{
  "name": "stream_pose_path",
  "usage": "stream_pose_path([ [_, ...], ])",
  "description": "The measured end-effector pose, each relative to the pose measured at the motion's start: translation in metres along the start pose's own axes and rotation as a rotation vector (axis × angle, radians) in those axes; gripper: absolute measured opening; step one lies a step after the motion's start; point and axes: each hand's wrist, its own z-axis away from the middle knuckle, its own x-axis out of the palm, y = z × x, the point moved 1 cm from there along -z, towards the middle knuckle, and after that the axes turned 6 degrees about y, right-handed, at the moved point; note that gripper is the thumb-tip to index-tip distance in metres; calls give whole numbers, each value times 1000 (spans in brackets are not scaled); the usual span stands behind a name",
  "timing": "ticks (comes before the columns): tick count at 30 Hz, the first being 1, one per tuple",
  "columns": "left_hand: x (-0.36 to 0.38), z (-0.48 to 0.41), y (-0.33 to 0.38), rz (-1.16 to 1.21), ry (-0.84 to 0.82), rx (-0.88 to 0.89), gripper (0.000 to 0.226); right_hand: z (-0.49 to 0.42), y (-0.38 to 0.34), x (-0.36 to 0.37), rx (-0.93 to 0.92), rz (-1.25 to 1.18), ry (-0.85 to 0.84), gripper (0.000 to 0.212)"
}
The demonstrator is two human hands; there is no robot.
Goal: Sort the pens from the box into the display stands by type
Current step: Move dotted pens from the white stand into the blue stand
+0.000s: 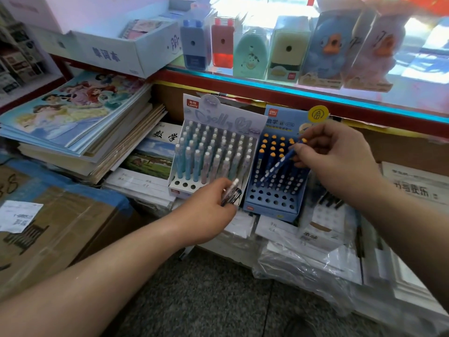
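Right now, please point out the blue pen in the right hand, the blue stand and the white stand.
blue pen (276, 168): head view, middle of dotted barrel.
blue stand (272, 213): head view, front wall.
white stand (184, 192): head view, front wall, left part.

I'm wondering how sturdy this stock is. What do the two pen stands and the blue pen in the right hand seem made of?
The white stand and the blue stand look like printed cardboard: matte faces, folded edges, punched round holes. The blue pen pinched by the right hand looks like smooth plastic, with pale dots and a yellow end, though blur leaves that open.
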Motion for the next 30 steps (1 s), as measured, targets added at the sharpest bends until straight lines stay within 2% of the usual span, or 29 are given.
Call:
stream_pose_path([
  [6,1,2,2,-20,3,-7,24,3,0,23,-166,199,-34,12],
  [17,-7,5,0,3,-2,-17,21,2,-3,36,-211,313,-102,12],
  [25,-10,9,1,9,1,-23,18,-3,-12,48,-262,427,-27,17],
  [30,-15,14,2,-11,17,-18,18,-1,-10,63,-238,582,-101,17],
])
